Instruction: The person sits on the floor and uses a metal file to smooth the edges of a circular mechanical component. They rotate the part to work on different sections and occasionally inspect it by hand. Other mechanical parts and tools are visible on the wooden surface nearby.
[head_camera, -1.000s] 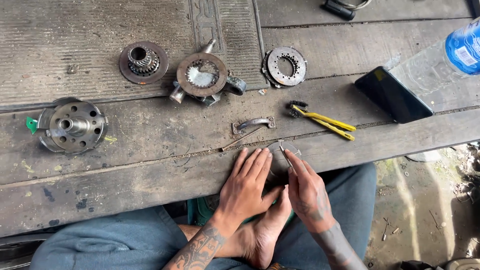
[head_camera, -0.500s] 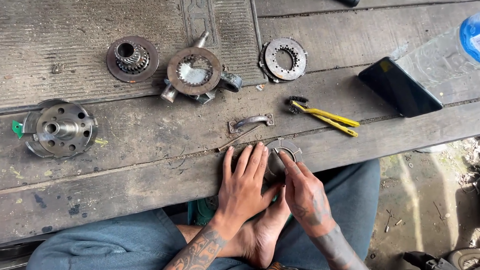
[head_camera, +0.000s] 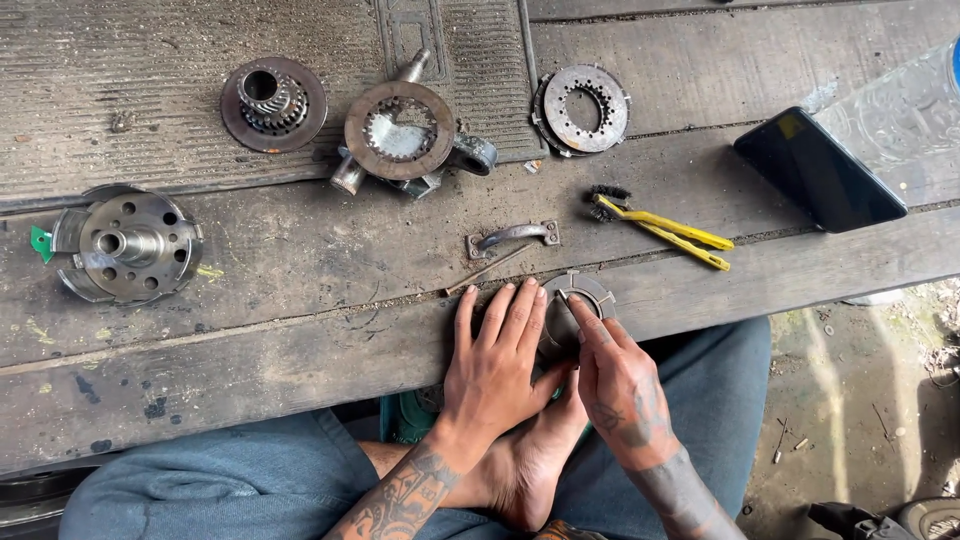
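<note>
Head view: both hands work at the near edge of a weathered wooden bench (head_camera: 250, 330). The left hand (head_camera: 495, 365) lies flat, palm down, fingers extended and close together, covering most of a round metal plate (head_camera: 590, 292) and apparently pinning it against the plank so it cannot slide. The right hand (head_camera: 620, 385) meets the same plate from the other side, its index fingertip resting on the exposed inner rim; the remaining fingers curl loosely. The plate sits flat on the front plank, just below a small metal handle (head_camera: 512, 236). A yellow-handled wire brush (head_camera: 660, 225) lies near, to the right. Farther back, well apart, rest a toothed hub (head_camera: 273, 103), a friction disc on a shaft assembly (head_camera: 400, 130), a stack of ring plates (head_camera: 583, 108) and a drilled hub with centre shaft (head_camera: 128, 245). A dark phone (head_camera: 820, 170) lies at right.
</note>
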